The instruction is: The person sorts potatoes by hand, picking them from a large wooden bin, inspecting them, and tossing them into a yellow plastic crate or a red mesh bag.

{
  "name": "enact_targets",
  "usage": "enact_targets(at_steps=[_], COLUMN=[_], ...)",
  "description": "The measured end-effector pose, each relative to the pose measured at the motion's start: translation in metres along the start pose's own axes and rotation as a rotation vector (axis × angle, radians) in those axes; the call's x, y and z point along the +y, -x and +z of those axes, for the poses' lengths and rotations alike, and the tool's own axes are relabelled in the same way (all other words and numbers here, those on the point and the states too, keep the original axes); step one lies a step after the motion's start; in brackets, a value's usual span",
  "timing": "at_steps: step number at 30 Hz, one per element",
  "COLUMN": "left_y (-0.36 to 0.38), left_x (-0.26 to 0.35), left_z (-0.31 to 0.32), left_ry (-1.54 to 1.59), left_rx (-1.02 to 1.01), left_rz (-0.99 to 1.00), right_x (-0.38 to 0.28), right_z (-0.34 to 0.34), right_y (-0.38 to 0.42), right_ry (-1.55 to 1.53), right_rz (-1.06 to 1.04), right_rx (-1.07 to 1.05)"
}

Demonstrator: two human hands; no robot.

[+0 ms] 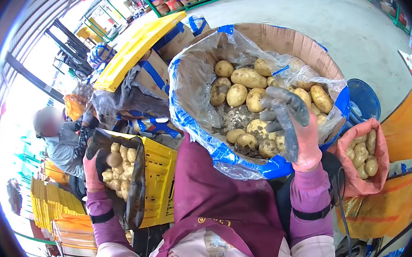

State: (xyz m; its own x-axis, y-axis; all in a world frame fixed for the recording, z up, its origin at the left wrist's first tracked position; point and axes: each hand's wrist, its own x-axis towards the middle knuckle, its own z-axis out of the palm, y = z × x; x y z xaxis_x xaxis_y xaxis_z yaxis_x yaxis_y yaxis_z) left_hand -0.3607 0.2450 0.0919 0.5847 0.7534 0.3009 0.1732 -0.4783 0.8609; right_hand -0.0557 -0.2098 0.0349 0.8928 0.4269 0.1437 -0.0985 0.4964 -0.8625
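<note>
My right hand (289, 127), in a pink glove with a dark grey coating, hovers over a big round cardboard box (288, 39) lined with clear plastic. Its fingers are bent but apart, with nothing between them. Soil-marked potatoes (248, 78) and loose dirt lie in the box under it. On the left, my gloved left hand (97, 161) reaches over the edge of a black-lined yellow crate (159, 182). A brownish potato (114, 159) sits between its fingers and thumb, just above paler potatoes (125, 170); the dark fingertips blend into the liner.
A pink sack (362, 182) of potatoes stands at the right, near a blue bucket (364, 99). Another person (66, 142) works beside the crate at the left. Yellow crates (139, 52) and taped cartons stand beyond. A forklift (73, 47) is farther back.
</note>
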Motion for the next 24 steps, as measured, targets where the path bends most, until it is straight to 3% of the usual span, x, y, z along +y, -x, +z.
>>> enact_targets(at_steps=[2, 4, 6, 9, 12, 14, 15, 19, 24], left_y=[0.002, -0.01, -0.028, -0.05, -0.055, -0.045, -0.045, -0.048, -0.054], left_x=[0.073, 0.108, 0.147, 0.17, 0.158, 0.135, 0.112, 0.019, 0.013], left_z=[0.036, 0.097, 0.166, 0.282, 0.398, 0.462, 0.486, 0.515, 0.504], left_ry=[-0.83, -0.261, -0.134, -0.314, -0.993, -1.527, -1.629, -1.386, -1.19], left_rx=[-0.31, -0.281, -0.42, -0.832, -0.96, -1.116, -1.194, -1.206, -1.14], left_rz=[0.736, 0.339, 0.145, 0.488, 0.922, 0.805, 0.774, 0.789, 0.865], right_x=[-0.004, -0.006, -0.01, -0.01, -0.012, -0.01, -0.008, -0.006, 0.003], right_z=[-0.001, -0.002, -0.003, -0.005, -0.007, -0.009, -0.011, -0.014, -0.02], right_y=[0.0, 0.002, 0.004, 0.002, 0.0, -0.001, -0.002, -0.004, -0.007], right_ry=[-0.042, -0.148, -0.104, -0.045, -0.092, -0.082, -0.107, -0.205, -0.109], right_rz=[-0.021, -0.059, -0.081, -0.102, -0.079, -0.053, -0.057, -0.055, -0.091], right_rx=[0.035, 0.072, 0.07, 0.082, 0.072, 0.041, 0.028, -0.005, -0.079])
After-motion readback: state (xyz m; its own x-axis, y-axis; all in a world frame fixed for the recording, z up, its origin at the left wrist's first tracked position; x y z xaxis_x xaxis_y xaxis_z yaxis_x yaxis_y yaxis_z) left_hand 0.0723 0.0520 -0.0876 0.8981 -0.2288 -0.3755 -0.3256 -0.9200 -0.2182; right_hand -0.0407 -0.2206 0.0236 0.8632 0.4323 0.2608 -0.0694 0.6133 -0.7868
